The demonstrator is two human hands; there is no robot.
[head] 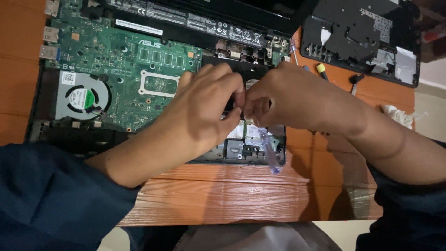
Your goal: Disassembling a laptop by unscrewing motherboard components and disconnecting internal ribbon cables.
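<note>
A: Green motherboard [134, 60] sits exposed in the opened laptop chassis [46, 132], on the orange wood-grain table [223, 195]. Cooling fan [82, 98] at its left corner.

B: Our hands?

A: Left hand [204, 107] and right hand [288, 100] meet over the chassis's right part, fingertips touching. Left fingers are curled and pinched on a small dark part [231, 103]; we can't tell what it is. Right fingers are closed on a clear-handled screwdriver [269, 151], handle hanging down toward the chassis's front edge.

B: Anything else around?

A: Removed black bottom cover [362, 37] lies at the far right. Yellow-tipped tool [321, 69] sits between it and the chassis. Crumpled white tissue [397, 115] near the table's right edge.
</note>
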